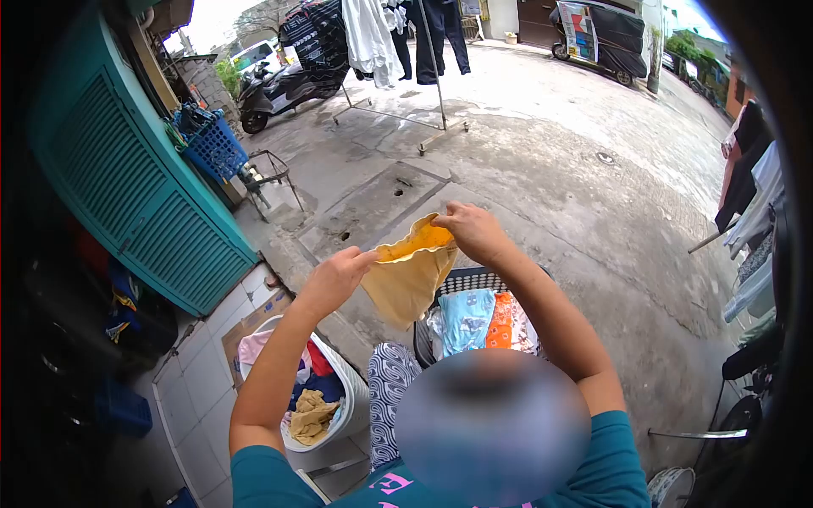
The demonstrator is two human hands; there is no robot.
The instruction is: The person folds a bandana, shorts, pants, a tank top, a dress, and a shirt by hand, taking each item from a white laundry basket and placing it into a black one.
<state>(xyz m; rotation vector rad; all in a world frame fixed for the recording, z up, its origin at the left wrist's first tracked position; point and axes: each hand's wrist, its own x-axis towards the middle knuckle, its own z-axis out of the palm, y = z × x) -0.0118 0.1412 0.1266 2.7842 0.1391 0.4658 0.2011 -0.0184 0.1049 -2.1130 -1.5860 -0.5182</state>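
Note:
A yellow garment (406, 288) with a gathered elastic waistband hangs stretched between my hands, its opening facing up. My left hand (336, 278) pinches one end of the waistband. At the opposite end, my right hand (474, 229) grips the same edge, raised slightly higher. Just below and behind my right forearm is a dark slatted basket (478, 276) holding folded clothes, among them a light blue piece (466, 318) and an orange patterned one (503, 323). Under my left arm stands a white laundry basket (356, 398) with loose, crumpled clothes, a tan cloth (313, 416) on top.
A teal louvred door (135, 186) stands on the left, with a blue basket (216, 148) of hangers beside it. Ahead, a wheeled drying rack (442, 106) carries clothes on the concrete ground (550, 195). More laundry (754, 212) hangs at right. A parked scooter (284, 97) is farther off.

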